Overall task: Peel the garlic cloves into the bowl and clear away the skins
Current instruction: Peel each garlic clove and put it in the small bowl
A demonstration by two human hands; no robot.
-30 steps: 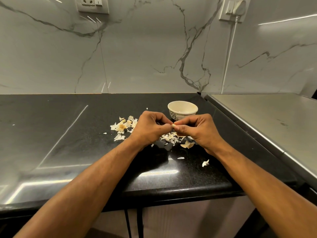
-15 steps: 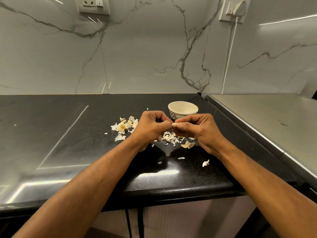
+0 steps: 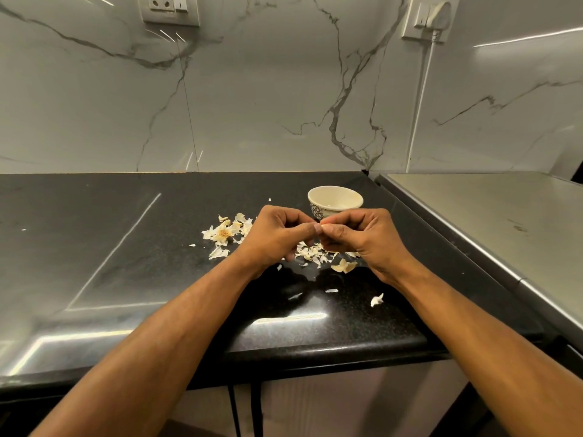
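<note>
1. Black worktop (image 3: pixel 126 247) under a marble wall; skins (image 3: pixel 310 255) lie scattered on it beneath the hands.
2. Left hand (image 3: pixel 277 236) and right hand (image 3: pixel 362 238) meet fingertip to fingertip, both grips pinching one clove (image 3: pixel 322 227), mostly hidden.
3. Bowl (image 3: pixel 335 201) sits just behind the grip, nearer the right hand; judged: the drop goes forward.
</note>
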